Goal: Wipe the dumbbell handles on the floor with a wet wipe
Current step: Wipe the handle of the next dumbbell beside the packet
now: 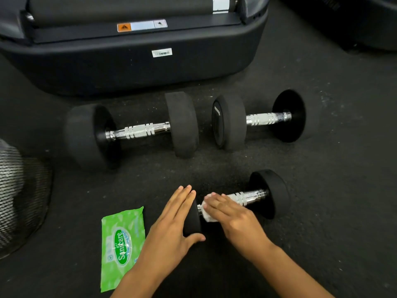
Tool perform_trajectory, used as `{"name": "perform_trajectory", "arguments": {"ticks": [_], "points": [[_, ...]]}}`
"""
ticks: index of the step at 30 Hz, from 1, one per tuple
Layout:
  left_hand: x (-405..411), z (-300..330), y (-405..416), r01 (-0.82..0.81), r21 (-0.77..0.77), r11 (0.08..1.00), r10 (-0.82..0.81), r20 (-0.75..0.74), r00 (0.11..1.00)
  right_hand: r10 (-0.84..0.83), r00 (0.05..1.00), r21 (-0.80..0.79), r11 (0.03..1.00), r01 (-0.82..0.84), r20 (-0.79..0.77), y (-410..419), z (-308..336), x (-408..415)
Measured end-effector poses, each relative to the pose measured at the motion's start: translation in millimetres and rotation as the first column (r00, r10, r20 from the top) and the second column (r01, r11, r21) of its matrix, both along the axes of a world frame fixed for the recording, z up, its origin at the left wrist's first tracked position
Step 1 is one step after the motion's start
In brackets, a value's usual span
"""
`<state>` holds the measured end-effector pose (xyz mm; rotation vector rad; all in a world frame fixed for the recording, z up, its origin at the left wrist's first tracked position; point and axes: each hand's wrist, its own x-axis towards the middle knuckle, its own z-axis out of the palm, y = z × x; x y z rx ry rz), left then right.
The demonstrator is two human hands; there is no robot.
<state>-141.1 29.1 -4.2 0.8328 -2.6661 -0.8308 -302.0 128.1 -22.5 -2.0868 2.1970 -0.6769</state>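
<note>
Three black dumbbells with chrome handles lie on the dark floor. The nearest, small dumbbell [268, 192] is under my hands. My left hand [174, 222] rests flat over its left weight, thumb hooked around the front. My right hand [229, 214] presses a white wet wipe [207, 214] onto the left part of its chrome handle [249, 195]. Behind it lie a large dumbbell [133, 130] at the left and a medium dumbbell [257, 119] at the right, both untouched.
A green wet-wipe pack [122, 246] lies flat on the floor just left of my left forearm. A black treadmill base [133, 67] fills the back. A black mesh object [19, 194] sits at the left edge.
</note>
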Motion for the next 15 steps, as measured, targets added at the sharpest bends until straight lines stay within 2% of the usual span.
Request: {"name": "perform_trajectory", "arguments": {"ticks": [4,7,12,15], "points": [[0,-2,-1,-0.002,-0.008,1.0,0.002,-0.01,1.0,-0.08,0.997,0.008,0.997,0.08,0.015,-16,0,7],[0,-2,0,-0.005,0.005,1.0,0.005,-0.007,1.0,0.042,0.999,0.019,0.999,-0.042,0.014,-6,0,4],[-1,-4,-1,-0.006,-0.026,1.0,0.005,-0.006,1.0,-0.015,1.0,0.064,0.998,0.015,0.004,-14,3,0],[0,-3,-1,-0.009,-0.018,1.0,0.009,0.0,1.0,0.1,0.995,0.04,0.994,-0.1,-0.016,-2,1,-4]]}}
